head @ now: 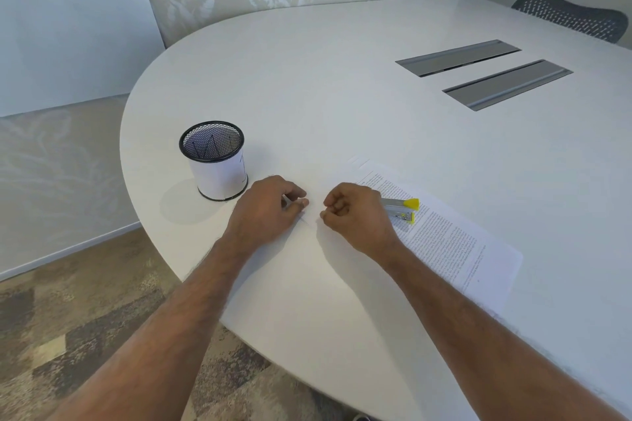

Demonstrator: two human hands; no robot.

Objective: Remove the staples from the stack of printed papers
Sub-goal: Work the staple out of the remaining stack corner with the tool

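Both bare forearms reach in from the near edge of the white table [342, 85] and meet close to its near-left curved edge. The left hand [270, 205] lies knuckles up, wrist low on the tabletop, fingers curled under with the tips pinched toward the thumb; something small may be held there, but it is too small to tell. A thin, pale sliver lies on the table just under its fingertips. The right hand [355, 212] is drawn into a loose fist, thumb against the curled fingers, with nothing visible in it; its knuckles sit just beside the left hand's fingertips, a narrow gap between them.

The papers [444, 236] lie flat to the right of the right hand, running diagonally toward the near-right edge. A stapler [402, 208] with yellow ends rests on their upper part, touching the back of the right hand. A mesh cup [215, 161] stands upright near the left edge, beyond the left hand.
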